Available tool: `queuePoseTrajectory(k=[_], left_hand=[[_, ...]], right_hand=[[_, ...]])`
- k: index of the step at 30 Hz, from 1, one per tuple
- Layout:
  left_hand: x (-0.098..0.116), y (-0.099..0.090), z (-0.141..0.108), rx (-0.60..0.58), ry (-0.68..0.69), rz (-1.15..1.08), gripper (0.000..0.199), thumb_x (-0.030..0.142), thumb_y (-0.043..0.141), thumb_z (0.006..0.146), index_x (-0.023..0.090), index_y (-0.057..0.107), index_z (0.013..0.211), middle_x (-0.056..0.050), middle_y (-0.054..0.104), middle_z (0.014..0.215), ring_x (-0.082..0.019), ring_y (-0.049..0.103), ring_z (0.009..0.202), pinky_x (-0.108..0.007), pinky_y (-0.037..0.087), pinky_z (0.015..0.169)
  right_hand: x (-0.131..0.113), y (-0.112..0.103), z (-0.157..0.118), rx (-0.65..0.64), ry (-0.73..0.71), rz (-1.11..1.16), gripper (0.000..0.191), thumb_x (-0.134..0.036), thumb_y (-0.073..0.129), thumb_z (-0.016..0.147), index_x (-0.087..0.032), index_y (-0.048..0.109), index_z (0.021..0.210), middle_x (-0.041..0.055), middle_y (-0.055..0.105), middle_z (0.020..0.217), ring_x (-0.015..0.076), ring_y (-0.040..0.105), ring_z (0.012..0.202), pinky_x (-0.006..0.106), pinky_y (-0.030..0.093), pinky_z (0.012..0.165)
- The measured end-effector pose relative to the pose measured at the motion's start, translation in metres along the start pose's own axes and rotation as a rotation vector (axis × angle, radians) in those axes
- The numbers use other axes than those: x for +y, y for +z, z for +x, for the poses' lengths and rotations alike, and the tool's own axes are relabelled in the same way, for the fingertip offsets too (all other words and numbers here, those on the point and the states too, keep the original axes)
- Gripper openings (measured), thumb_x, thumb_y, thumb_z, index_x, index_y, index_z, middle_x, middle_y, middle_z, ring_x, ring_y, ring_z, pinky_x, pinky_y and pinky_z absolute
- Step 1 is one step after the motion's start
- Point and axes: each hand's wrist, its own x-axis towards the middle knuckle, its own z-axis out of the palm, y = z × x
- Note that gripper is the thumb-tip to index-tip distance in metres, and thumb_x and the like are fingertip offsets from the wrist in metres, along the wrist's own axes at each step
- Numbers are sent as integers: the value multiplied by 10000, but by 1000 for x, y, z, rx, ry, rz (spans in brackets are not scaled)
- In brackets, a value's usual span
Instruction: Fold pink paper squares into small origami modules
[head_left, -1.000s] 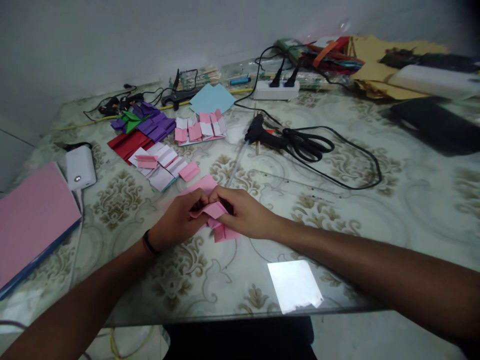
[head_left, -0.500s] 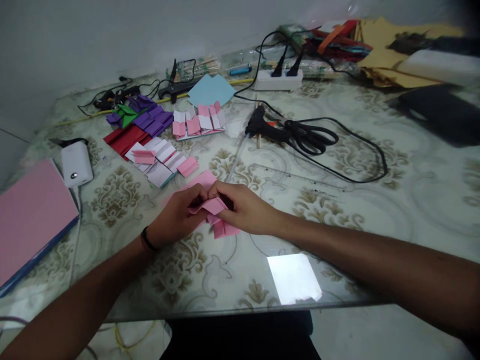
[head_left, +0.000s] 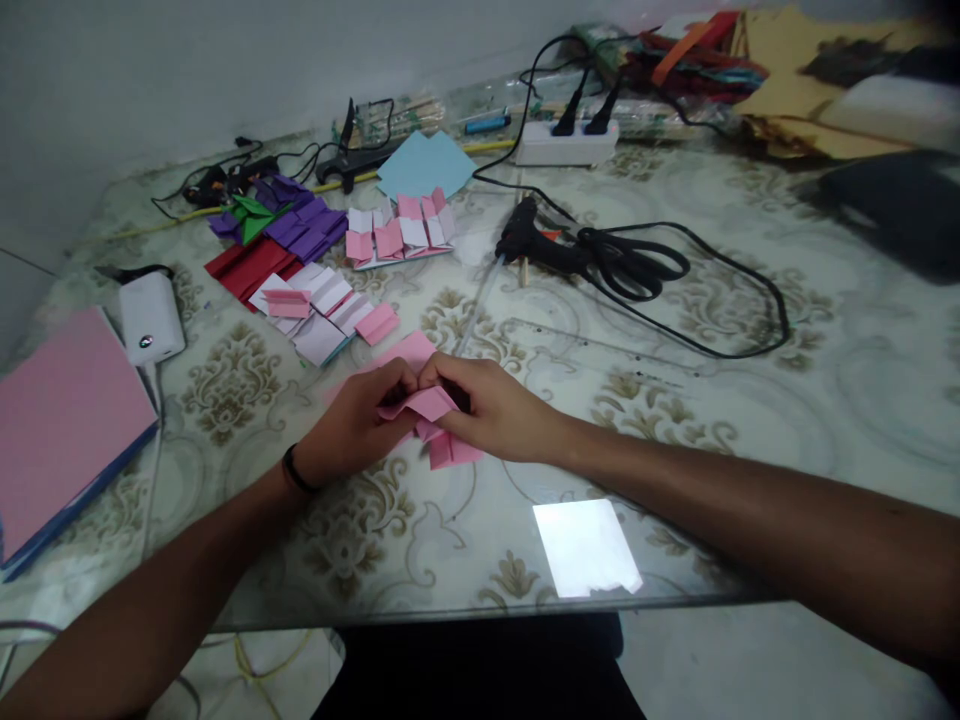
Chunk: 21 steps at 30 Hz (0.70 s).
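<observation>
I see little change on my feed across the last 1.0 s: the view has tipped down slightly, while the 2 hands keep nearly the same pose, so I judge the work to be paused at a holding or pressing stage. The left hand and right hand meet at their curled forefingers, each closed, thumb underneath, on the folded pink paper; the contact inside those fingers is hidden from me. That paper sits left of the middle of the worktop, about midway between its near and far edges; more pink shows beyond the hands, and I cannot tell whether it is the same piece. For containers, I find a clear plastic packet by the far edge, seemingly with thin wooden sticks inside. To its right, a white power strip has 2 black plugs seated in it. A black glue gun lies nearer the hands.
</observation>
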Motion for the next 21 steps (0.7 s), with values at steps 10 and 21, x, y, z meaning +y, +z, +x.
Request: queuePoseTrajectory(k=[10, 21], left_hand=[[1, 0, 0, 1, -3, 11, 61, 163, 568, 822, 181, 510, 825, 35, 526, 722, -96, 426, 622, -233, 348, 590], [1, 0, 1, 1, 2, 5, 56, 151, 566, 820, 178, 517, 823, 42, 525, 719, -91, 428, 621, -228, 350, 591]], right_hand=[[0, 0, 0, 2, -10, -6, 58, -156, 599, 826, -186, 556, 852, -40, 568, 716, 105, 483, 626, 215, 338, 604], [0, -1, 0, 3, -26, 3, 73, -139, 608, 818, -176, 560, 857, -38, 573, 728, 107, 502, 645, 221, 361, 629]])
